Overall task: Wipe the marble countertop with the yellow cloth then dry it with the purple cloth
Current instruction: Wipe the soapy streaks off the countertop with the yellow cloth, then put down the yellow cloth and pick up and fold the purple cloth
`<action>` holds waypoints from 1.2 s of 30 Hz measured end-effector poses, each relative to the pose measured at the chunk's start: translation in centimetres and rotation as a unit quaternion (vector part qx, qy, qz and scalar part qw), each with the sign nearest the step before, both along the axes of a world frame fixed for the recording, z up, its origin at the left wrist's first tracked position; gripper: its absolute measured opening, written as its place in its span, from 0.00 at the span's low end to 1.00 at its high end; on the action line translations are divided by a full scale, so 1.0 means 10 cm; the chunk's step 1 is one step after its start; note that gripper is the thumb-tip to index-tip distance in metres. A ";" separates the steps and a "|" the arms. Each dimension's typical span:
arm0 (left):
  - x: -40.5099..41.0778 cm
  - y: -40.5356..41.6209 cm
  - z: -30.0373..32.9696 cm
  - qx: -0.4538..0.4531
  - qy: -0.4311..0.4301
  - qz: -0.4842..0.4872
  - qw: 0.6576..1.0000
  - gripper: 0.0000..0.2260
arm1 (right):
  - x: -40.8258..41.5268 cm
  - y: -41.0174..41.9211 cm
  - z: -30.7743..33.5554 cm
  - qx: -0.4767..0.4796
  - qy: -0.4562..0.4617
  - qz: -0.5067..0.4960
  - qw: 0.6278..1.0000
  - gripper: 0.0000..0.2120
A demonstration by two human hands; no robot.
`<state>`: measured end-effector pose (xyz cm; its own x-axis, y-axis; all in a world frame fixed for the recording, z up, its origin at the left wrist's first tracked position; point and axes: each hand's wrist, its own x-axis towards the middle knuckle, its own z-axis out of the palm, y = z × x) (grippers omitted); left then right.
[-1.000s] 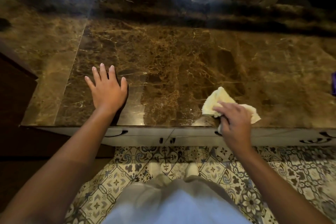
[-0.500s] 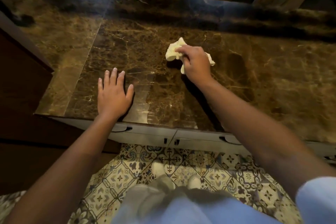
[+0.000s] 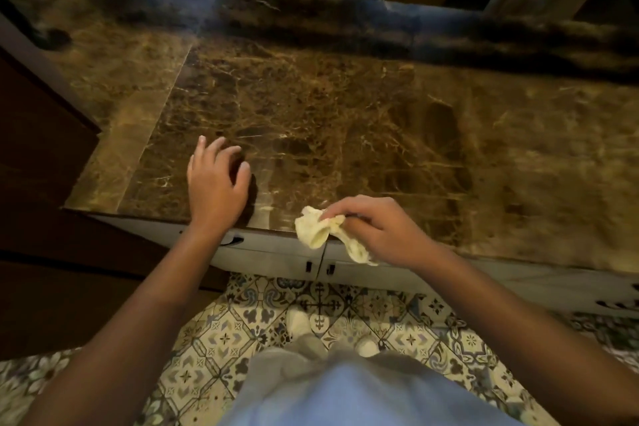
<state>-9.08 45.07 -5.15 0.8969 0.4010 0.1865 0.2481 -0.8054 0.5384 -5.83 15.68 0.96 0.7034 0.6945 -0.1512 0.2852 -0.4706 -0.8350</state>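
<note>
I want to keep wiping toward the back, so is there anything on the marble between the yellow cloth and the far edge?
Nothing visible. The right hand grips the yellow cloth at the near edge, and the marble countertop beyond it is bare. The left hand rests off to the left, outside that path.

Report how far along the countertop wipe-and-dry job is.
Done: nothing can be confirmed; the marble countertop shows no clear wet trail. In hand: the right hand grips the bunched yellow cloth at the front edge, while the left hand hovers open. Left: drying; no purple cloth is in view.
</note>
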 end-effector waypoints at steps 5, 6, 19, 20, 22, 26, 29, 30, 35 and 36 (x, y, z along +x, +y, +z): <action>-0.44 -0.91 0.26 -0.105 -0.042 -0.160 0.981 0.21 | -0.13 -0.50 0.30 0.107 0.170 -0.070 0.977 0.12; -0.53 -1.11 0.33 -0.153 -0.035 -0.186 0.970 0.24 | -0.18 -0.59 0.31 0.115 0.189 -0.078 0.972 0.11; -0.88 -2.84 0.92 -0.509 0.121 -0.196 0.830 0.14 | -0.80 -2.00 0.25 0.227 0.397 -0.317 0.831 0.21; -0.87 -2.94 0.95 -0.528 0.135 -0.190 0.817 0.14 | -0.86 -2.12 0.22 0.257 0.415 -0.340 0.804 0.25; -0.85 -3.14 0.97 -0.565 0.157 -0.182 0.789 0.15 | -0.98 -2.38 0.14 0.315 0.435 -0.373 0.757 0.32; -0.79 -3.56 0.98 -0.644 0.165 -0.180 0.725 0.18 | -1.25 -2.77 -0.03 0.300 0.393 -0.440 0.750 0.33; -0.74 -3.83 0.98 -0.645 0.176 -0.195 0.717 0.19 | -1.43 -2.94 -0.05 0.187 0.304 -0.482 0.800 0.27; -0.72 -3.90 0.98 -0.641 0.180 -0.203 0.718 0.19 | -1.47 -2.97 -0.01 0.148 0.267 -0.505 0.807 0.23; -0.56 -4.17 0.99 -0.601 0.190 -0.272 0.727 0.12 | -1.54 -3.14 0.13 0.115 0.169 -0.580 0.789 0.19; -0.53 -4.21 0.99 -0.595 0.194 -0.288 0.725 0.12 | -1.53 -3.16 0.16 0.123 0.188 -0.572 0.789 0.20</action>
